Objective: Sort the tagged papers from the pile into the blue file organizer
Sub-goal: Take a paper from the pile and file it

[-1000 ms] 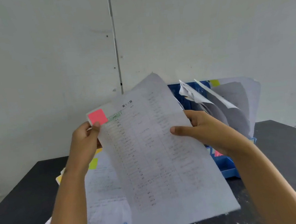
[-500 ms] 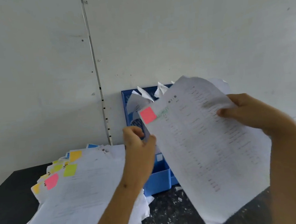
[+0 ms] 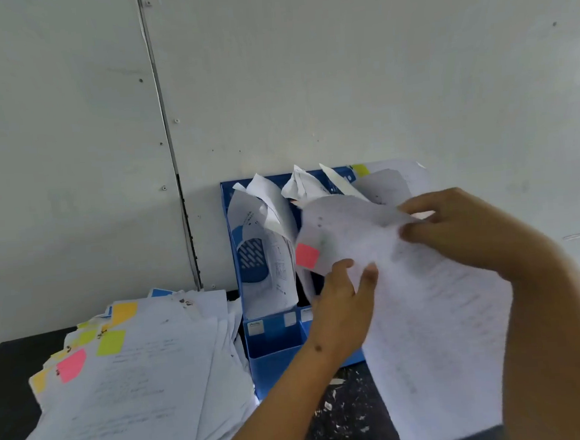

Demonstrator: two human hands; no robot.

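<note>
Pink-tagged paper [image 3: 422, 320] is pinched between both grips: left hand [image 3: 342, 305] below its tag, right hand [image 3: 461, 228] on top edge.

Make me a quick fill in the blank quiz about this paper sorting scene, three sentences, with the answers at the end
1. The sheet held in both hands carries a tag coloured ____.
2. The file organizer standing against the wall is ____.
3. The pile of papers lies on the organizer's ____ side in the picture.

Answers: pink; blue; left
</note>
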